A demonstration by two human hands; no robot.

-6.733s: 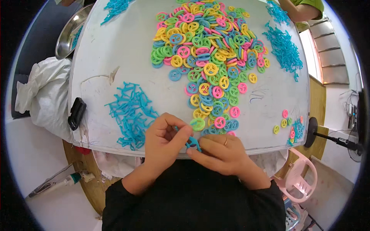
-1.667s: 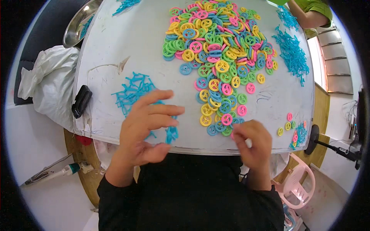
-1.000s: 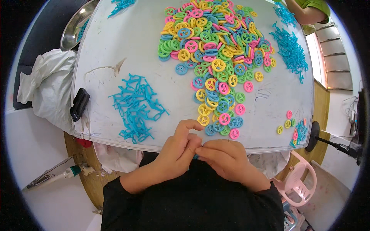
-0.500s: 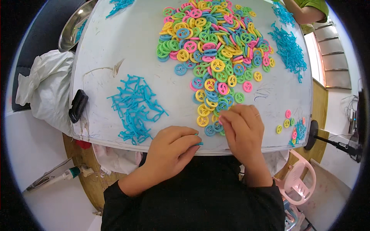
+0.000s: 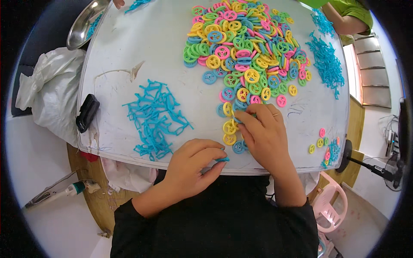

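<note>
Right hand (image 5: 263, 134) has reached farther among the spoked wheels (image 5: 251, 76), fingers half-curled, any grip on a yellow wheel (image 5: 228, 109) unclear; left hand (image 5: 194, 165) still pinches a blue plastic piece (image 5: 223, 159).

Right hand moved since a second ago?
Yes, forward: from beside the left hand at the near edge of the table, the right hand has gone farther in, to the coloured wheels.

The left hand (image 5: 195, 165) is hiding most of a blue piece (image 5: 223, 159), the right hand (image 5: 266, 137) is covering several near wheels (image 5: 229, 127), and the view's far edge is cutting off the steel bowl (image 5: 78, 33) and a co-worker's green sleeve (image 5: 356, 15).
</note>
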